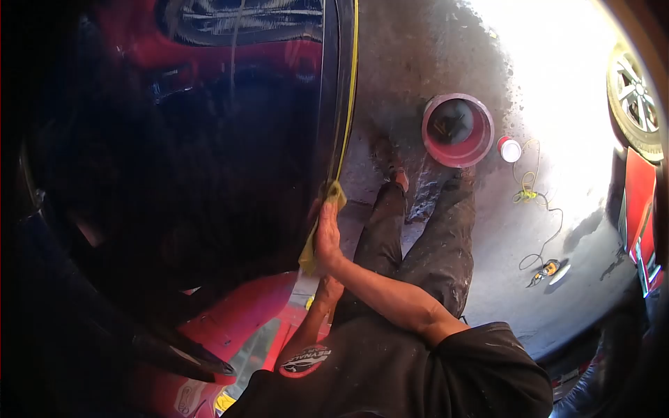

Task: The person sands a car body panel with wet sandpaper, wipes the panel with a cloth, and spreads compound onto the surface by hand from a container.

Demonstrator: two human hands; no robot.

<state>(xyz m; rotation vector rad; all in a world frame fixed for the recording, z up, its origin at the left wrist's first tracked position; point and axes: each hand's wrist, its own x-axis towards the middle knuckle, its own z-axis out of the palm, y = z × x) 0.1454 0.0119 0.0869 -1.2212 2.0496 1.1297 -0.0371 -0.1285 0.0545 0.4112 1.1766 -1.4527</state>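
Yellow cloth (pixel 336 192) is noted at the edge of a dark glossy vehicle panel (pixel 230 139), lying between that edge and the right hand (pixel 326 240). Handling, as judged by eye: the cloth should be light, limp and easily folded, best held under a flat palm with the fingers spread along it; the panel should be stiff, smooth and possibly slippery if wet, with its long edge offering the surest purchase. The right hand is laid flat with fingers extended, the cloth being pressed by it against the panel; cloth is seen beyond the fingertips and again below the palm. The left hand (pixel 332 287) is found just below the right wrist and mostly hidden; whether anything is gripped by it cannot be told. The panel is positioned to the left of both hands, and a yellow strip (pixel 351 83) is seen running along its edge above the cloth. A pink bucket (pixel 478 143) is observed on the floor, well apart from the hands.
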